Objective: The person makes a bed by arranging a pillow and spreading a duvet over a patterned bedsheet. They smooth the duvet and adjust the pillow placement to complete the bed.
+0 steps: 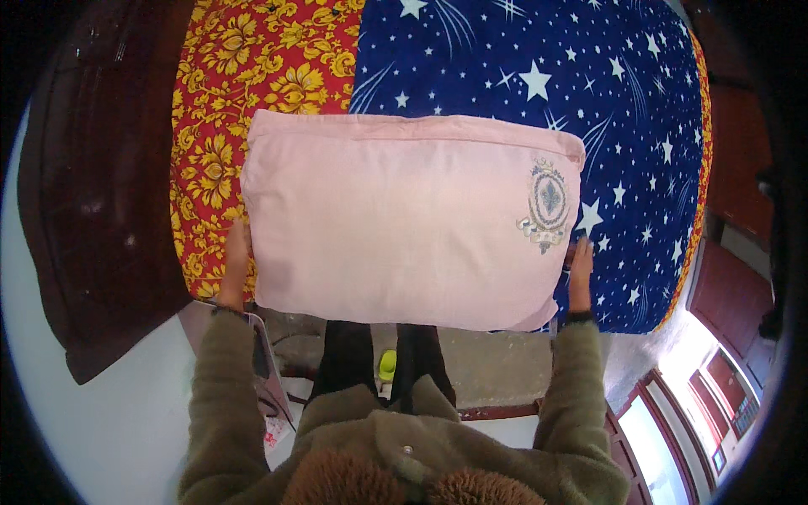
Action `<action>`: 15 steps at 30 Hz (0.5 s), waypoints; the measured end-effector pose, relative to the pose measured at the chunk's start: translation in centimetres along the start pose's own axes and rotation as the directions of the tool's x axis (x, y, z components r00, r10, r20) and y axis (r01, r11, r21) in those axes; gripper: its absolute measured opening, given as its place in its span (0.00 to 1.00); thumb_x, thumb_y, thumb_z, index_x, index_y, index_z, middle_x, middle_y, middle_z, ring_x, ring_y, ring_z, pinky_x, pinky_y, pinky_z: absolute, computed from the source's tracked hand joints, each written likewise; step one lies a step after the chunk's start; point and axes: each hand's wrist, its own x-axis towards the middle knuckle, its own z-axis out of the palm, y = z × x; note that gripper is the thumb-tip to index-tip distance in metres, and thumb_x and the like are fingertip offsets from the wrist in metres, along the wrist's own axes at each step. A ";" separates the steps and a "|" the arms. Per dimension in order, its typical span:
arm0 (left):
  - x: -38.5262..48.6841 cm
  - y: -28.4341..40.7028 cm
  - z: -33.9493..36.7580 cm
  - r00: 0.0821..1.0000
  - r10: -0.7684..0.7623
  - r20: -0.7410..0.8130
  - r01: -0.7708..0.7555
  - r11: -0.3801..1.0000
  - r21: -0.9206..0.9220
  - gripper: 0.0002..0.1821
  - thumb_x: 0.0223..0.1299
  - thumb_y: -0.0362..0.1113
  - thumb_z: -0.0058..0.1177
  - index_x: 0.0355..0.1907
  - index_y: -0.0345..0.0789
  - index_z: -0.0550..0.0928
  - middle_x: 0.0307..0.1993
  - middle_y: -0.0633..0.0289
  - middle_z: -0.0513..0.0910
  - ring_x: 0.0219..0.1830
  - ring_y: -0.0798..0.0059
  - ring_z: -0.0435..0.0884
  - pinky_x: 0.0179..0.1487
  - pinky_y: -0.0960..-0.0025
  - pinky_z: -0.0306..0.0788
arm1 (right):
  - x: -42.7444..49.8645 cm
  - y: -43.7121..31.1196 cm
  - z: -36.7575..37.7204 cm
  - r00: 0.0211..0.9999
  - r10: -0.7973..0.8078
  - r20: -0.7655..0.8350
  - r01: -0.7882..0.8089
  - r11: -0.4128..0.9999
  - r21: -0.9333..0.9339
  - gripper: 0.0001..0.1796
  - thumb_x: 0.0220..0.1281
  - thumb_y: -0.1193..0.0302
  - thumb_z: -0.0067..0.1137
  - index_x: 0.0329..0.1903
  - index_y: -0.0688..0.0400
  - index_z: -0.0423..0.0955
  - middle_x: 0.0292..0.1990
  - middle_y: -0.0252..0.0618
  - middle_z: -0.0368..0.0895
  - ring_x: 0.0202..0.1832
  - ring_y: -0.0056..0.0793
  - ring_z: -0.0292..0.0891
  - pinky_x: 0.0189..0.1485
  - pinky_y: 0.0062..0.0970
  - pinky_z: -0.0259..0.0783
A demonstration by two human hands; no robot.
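A pale pink pillow with a crest-like printed emblem near its right end lies before me, its long near edge towards my body. My left hand is against the left side, fingers pointing away from me. At the opposite end, my right hand is alongside the right side, its fingers straight and close together. The pillow's edges partly hide both hands, so whether they grip the cloth is unclear. Beneath is a bed, covered by a red-and-gold floral cloth at left and a navy star-patterned cloth at right.
A dark brown glossy panel stands left of the bed. My legs in dark trousers are at the near edge, with a yellow-green object on the floor between them. Wooden-framed openings are at the lower right.
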 end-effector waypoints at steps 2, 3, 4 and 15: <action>-4.3 -4.8 -1.5 0.911 -0.396 0.113 0.404 0.912 -0.063 0.34 0.73 0.57 0.32 0.53 0.24 0.76 0.42 0.60 0.81 0.42 0.72 0.77 0.48 0.70 0.71 | -4.7 3.6 -1.1 0.970 0.217 0.107 -0.225 0.972 0.064 0.23 0.73 0.54 0.42 0.53 0.62 0.70 0.39 0.39 0.77 0.36 0.28 0.73 0.39 0.25 0.69; -5.4 -6.8 -1.0 0.916 -0.382 0.123 0.388 0.921 -0.035 0.33 0.73 0.56 0.33 0.54 0.25 0.76 0.44 0.60 0.81 0.42 0.71 0.78 0.48 0.70 0.71 | -6.8 4.5 -0.8 0.976 0.186 0.112 -0.201 0.970 0.136 0.19 0.72 0.55 0.43 0.46 0.59 0.72 0.33 0.36 0.77 0.32 0.25 0.72 0.35 0.23 0.68; -6.9 -8.0 -0.9 0.877 -0.477 0.050 0.478 0.878 0.001 0.31 0.73 0.54 0.34 0.55 0.26 0.75 0.46 0.60 0.81 0.43 0.70 0.79 0.49 0.69 0.72 | -8.4 4.7 -0.3 0.984 0.125 0.123 -0.134 0.989 0.063 0.20 0.72 0.58 0.43 0.51 0.61 0.71 0.39 0.41 0.77 0.38 0.30 0.73 0.41 0.25 0.68; -13.0 -2.9 -0.2 0.981 -0.060 -0.187 0.090 0.983 0.160 0.28 0.73 0.50 0.39 0.56 0.25 0.74 0.49 0.51 0.80 0.49 0.62 0.79 0.54 0.65 0.71 | -12.7 1.7 -1.9 0.969 -0.221 -0.111 0.177 0.933 -0.315 0.20 0.68 0.63 0.49 0.27 0.67 0.70 0.22 0.50 0.71 0.25 0.35 0.63 0.31 0.38 0.64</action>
